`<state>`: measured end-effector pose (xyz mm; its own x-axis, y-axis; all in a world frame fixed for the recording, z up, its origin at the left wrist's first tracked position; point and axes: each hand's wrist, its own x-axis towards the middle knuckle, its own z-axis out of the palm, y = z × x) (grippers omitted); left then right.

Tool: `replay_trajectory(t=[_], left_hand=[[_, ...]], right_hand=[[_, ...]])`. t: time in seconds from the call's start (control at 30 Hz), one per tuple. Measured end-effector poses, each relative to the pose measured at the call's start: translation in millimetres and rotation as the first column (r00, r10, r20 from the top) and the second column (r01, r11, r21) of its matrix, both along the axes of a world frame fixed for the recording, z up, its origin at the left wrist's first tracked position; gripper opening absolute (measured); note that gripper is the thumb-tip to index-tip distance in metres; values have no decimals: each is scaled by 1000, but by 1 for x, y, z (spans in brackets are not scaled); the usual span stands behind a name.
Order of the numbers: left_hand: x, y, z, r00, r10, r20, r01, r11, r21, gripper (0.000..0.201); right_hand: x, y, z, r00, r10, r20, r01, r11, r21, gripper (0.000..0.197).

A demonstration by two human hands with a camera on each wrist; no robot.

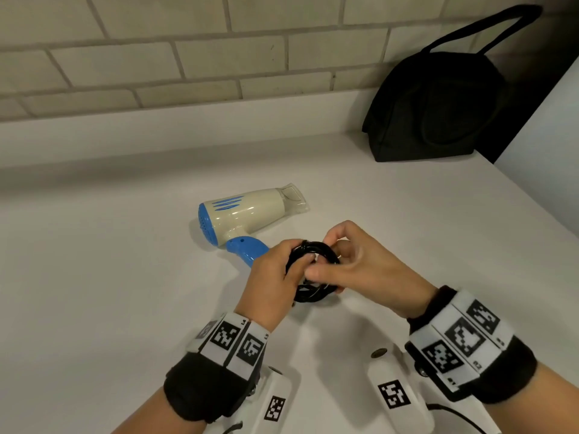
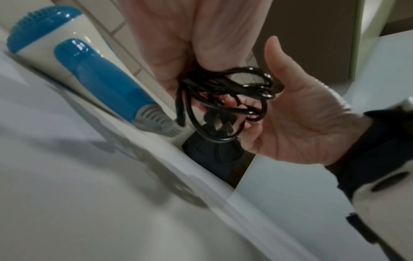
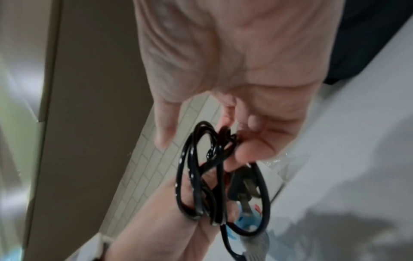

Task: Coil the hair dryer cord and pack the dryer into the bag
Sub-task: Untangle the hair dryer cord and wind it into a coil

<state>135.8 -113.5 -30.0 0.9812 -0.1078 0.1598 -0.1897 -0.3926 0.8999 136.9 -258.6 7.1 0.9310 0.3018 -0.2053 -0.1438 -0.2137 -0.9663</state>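
A cream and blue hair dryer [image 1: 247, 214] lies on its side on the white counter [image 1: 109, 277], nozzle pointing right. Its black cord [image 1: 313, 270] is wound into a small coil just in front of the blue handle [image 1: 247, 249]. My left hand [image 1: 275, 277] grips the coil's left side, and my right hand [image 1: 354, 264] pinches its right side. The left wrist view shows the cord [image 2: 225, 102] looped between both hands, its plug [image 2: 221, 123] hanging inside the loops. The right wrist view shows the coil [image 3: 201, 185] with the plug [image 3: 243, 190]. A black bag [image 1: 438, 101] with a handle stands at the back right.
A tiled wall [image 1: 156, 57] runs along the back of the counter. A white panel [image 1: 548, 136] rises at the right beside the bag. The counter's right edge slants down past my right wrist.
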Motion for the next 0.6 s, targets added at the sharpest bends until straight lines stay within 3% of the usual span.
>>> replay_trajectory(t=[0.17,0.27,0.4,0.6], left_hand=[[-4,-6,0,999,-8,-51,9,1000,19,25],[-6,-10,0,998,-2,-59,-1,998,-59,15],[-8,-11,2,995,49,-83,-70,960,-273,33],[-5,-10,10,984,42,-174,-118,882,-457,41]], right_hand=[[-4,-2,-13,994,-44,101,60,986,-157,28],[-6,2,-23,989,-141,35,143,988,-65,30],[-4,4,-30,975,-158,-154,170,983,69,25],[-5,9,-39,973,-225,-60,232,950,210,22]])
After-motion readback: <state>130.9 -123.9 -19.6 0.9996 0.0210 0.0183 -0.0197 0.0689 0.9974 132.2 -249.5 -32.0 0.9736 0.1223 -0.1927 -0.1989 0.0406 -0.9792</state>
